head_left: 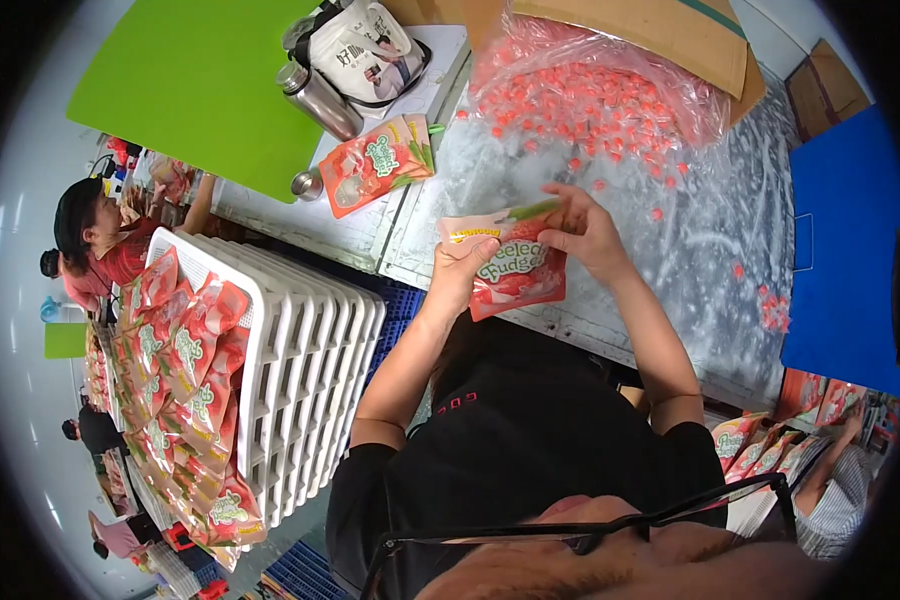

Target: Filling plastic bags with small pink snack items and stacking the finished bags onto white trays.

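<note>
In front of my chest I hold a red stand-up candy pouch (520, 283) over the near edge of the metal-topped table (710, 265). My left hand (457, 270) is closed on its left side, the thumb lying across the front. At the upper right corner, the fingers of my right hand (584, 236) pinch the pouch near its top edge. What is inside the pouch cannot be seen. Beyond my hands, a heap of small red wrapped pieces (610, 105) spills from a clear plastic liner (712, 112), with a few pieces scattered loose on the tabletop.
Left of me stands a stack of white crates (305, 350), its top full of red pouches (185, 350). More pouches (370, 170), a steel bottle (322, 102) and a white bag (375, 58) lie far left. A blue panel (848, 245) borders the right. Co-workers (120, 235) are nearby.
</note>
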Motion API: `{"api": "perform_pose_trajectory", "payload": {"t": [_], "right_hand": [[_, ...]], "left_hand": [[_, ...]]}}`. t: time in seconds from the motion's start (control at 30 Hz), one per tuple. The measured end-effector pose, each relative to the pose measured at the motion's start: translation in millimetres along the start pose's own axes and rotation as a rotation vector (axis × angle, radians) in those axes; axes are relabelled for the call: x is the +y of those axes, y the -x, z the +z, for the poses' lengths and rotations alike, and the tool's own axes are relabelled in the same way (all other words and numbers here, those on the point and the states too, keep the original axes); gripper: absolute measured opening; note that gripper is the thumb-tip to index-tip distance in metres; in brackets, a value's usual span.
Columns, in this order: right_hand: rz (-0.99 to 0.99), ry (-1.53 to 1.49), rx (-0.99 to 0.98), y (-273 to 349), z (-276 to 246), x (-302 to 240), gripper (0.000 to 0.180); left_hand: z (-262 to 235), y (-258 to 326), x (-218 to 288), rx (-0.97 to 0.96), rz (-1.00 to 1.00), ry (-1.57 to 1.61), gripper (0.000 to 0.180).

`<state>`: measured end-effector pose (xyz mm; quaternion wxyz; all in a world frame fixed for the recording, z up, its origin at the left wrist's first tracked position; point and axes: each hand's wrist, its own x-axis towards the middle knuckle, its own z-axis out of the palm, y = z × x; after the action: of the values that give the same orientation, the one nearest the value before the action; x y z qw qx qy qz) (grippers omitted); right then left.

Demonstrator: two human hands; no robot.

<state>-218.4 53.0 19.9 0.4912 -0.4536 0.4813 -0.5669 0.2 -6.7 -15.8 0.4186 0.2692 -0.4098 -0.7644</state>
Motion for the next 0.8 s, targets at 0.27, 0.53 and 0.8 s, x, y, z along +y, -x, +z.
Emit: {"api": "perform_pose_trajectory", "payload": {"t": [0.27, 0.53, 0.8], "right_hand": [[0.090, -0.113, 0.032, 1, 10, 23, 0.016], [-0.020, -0.154, 0.134, 0, 5, 55, 0.012], [-0.059, -0.178, 0.146, 5, 12, 51, 0.010]], "left_hand": [[12, 0, 19, 0.019, -0.121, 0.067, 0.025], [-1, -6, 5, 0.020, -0.051, -0.008, 0.018], [7, -8, 2, 0.080, -0.015, 0.025, 0.014]]}}
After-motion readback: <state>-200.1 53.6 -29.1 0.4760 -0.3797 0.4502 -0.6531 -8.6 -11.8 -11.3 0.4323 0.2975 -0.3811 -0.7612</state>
